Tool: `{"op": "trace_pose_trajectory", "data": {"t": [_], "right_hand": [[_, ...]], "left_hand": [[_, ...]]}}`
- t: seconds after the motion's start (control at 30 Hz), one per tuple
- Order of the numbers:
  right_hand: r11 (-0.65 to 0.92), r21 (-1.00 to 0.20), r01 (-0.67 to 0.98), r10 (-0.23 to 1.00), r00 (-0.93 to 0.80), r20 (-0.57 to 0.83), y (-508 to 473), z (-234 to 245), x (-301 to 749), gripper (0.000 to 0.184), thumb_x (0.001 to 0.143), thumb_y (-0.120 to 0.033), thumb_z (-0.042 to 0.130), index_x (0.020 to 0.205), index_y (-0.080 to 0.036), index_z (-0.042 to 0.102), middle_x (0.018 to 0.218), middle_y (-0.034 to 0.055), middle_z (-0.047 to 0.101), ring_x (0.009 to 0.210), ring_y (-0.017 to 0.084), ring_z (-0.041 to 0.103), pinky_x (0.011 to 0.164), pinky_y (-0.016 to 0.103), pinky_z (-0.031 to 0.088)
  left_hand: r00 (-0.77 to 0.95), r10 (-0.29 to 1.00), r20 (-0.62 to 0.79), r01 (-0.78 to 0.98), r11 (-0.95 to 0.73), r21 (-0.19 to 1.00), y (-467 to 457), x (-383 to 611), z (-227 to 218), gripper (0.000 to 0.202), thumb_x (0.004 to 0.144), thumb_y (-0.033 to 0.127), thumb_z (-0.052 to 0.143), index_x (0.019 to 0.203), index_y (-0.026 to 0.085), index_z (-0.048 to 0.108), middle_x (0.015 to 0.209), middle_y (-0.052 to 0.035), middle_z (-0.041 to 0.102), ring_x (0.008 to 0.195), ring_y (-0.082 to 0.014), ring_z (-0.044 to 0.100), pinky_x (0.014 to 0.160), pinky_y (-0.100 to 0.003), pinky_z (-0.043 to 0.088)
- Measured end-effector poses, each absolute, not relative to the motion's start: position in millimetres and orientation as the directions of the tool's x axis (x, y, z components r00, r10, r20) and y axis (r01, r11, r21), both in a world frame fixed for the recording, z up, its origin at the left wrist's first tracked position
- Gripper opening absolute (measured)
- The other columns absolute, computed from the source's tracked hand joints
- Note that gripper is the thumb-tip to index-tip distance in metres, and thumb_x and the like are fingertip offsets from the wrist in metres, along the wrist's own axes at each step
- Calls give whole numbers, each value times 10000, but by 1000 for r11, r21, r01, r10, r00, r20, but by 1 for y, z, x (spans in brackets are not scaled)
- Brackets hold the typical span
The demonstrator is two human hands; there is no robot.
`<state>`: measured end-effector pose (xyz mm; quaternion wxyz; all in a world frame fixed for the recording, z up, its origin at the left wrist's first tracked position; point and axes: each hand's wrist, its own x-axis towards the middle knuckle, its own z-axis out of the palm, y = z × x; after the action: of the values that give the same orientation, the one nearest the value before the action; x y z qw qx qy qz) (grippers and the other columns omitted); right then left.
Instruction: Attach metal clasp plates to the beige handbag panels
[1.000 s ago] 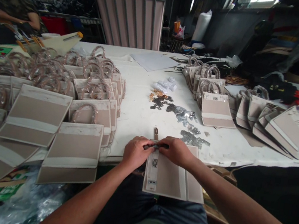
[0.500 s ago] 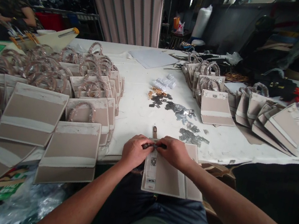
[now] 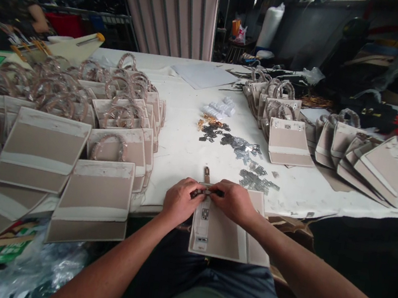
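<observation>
A beige bag panel (image 3: 226, 229) lies over my lap and the table's front edge, with a pale strip along its left side. That strip carries a square metal plate (image 3: 205, 214) and, lower down, a small shiny metal fitting (image 3: 201, 241). At the panel's far left corner, my left hand (image 3: 181, 197) is closed with its fingertips pinching a dark narrow piece (image 3: 197, 192). My right hand (image 3: 232, 202) is closed too, its fingertips meeting the left ones on the same dark piece; its exact kind is hidden. A short strap with a metal end (image 3: 206, 172) points away beyond the panel.
Finished-looking bags with wrapped handles (image 3: 102, 189) crowd the left side; more bags (image 3: 290, 143) stand at the right. Loose metal plates (image 3: 242, 148), gold fittings (image 3: 211, 120) and white packets (image 3: 220, 108) lie mid-table. A co-worker's arm (image 3: 38, 18) shows at far left.
Both hands stay at the panel's far corner, with only a slight shift of the fingers. The view has tilted a little, and the co-worker's arm at far left has moved.
</observation>
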<state>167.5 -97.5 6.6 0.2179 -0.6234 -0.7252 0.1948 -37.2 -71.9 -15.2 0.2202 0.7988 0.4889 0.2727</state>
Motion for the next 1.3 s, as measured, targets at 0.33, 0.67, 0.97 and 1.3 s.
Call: {"op": "trace_pose_trajectory", "data": {"t": [0.33,0.67,0.97,1.3], "right_hand": [[139,-580,803,990,-129,58,-97,8,167,217,899,-217,733,1070,-305,833,1084,0,825,981,214,756,853,282,512],[139,-521,842,990,-118,73,-100,5,166,224,940,-265,717,1112,-329,844,1068,12,821,961,213,759,803,272,496],[145,-600,786,987,-154,37,-100,13,169,301,902,-194,715,1132,-336,848,1072,-5,823,972,210,762,839,275,512],[156,-533,832,987,-158,42,-100,10,168,274,906,-233,714,1125,-332,846,1077,5,814,981,219,755,833,276,506]], "left_hand": [[367,885,287,598,-461,656,-71,-39,-24,161,929,192,766,1058,288,778,1053,7,762,998,-176,716,840,-271,522],[362,886,289,654,-462,600,-73,-37,-24,145,932,194,764,1047,282,768,1047,13,755,982,-179,722,841,-284,519],[364,888,281,629,-457,629,-74,-36,-18,138,918,174,762,1013,273,758,1036,14,757,933,-170,721,812,-276,528],[371,881,292,661,-472,584,-73,-34,-24,118,917,219,780,1006,296,775,1018,16,747,976,-175,722,824,-279,527]]}}
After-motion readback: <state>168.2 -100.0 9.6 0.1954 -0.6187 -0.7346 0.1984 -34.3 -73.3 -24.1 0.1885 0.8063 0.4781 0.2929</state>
